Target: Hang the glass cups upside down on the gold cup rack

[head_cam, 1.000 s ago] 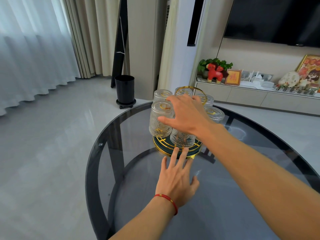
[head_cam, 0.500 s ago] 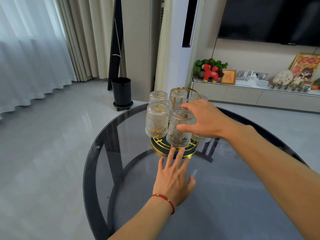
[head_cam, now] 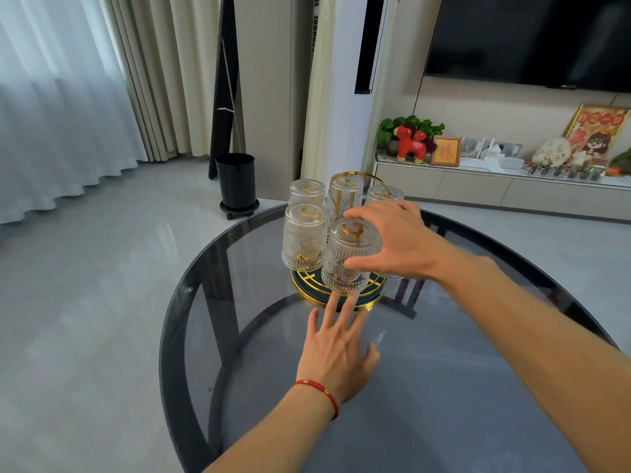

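Note:
The gold cup rack (head_cam: 355, 175) stands on its round green and gold base (head_cam: 304, 291) in the far middle of the glass table. Several ribbed glass cups hang upside down on it. The nearest cup (head_cam: 345, 264) hangs at the front, another cup (head_cam: 303, 238) to its left, and more cups (head_cam: 306, 191) behind. My right hand (head_cam: 392, 242) is spread around the nearest cup's right side, thumb against its wall and fingers just above its upturned bottom. My left hand (head_cam: 336, 349) lies flat on the table, fingertips at the base's front edge.
The round dark glass table (head_cam: 191, 302) has a lower shelf showing through it. A black bin (head_cam: 235, 180) stands on the floor beyond. A TV cabinet (head_cam: 478, 186) with ornaments runs along the right wall. Curtains hang at the left.
My right hand has slid from on top of the front cup to its right side and spread its fingers. The left hand has stayed flat by the base.

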{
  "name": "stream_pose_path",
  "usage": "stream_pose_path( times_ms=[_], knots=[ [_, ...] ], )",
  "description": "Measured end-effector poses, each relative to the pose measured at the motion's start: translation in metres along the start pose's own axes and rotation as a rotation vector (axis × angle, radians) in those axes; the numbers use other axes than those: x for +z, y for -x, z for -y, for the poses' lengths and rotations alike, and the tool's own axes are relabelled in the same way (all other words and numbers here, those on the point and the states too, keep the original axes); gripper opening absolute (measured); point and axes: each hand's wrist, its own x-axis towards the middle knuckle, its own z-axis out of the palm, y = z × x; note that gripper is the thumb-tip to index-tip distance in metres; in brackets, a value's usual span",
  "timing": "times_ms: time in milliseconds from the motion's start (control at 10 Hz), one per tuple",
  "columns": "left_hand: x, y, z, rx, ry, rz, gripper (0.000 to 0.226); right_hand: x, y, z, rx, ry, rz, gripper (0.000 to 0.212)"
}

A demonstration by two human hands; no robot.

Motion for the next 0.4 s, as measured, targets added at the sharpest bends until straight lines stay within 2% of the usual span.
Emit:
stream_pose_path(
  times_ms=[200, 400],
  knots=[
    [-0.003, 0.002, 0.000, 0.006, 0.032, 0.042, 0.065, 0.003, 0.005, 0.001, -0.002, 0.049, 0.017, 0.091],
    [-0.004, 0.014, -0.004, 0.029, 0.184, -0.036, 0.045, 0.009, 0.021, -0.002, -0.035, 0.008, -0.079, 0.088]
  ],
)
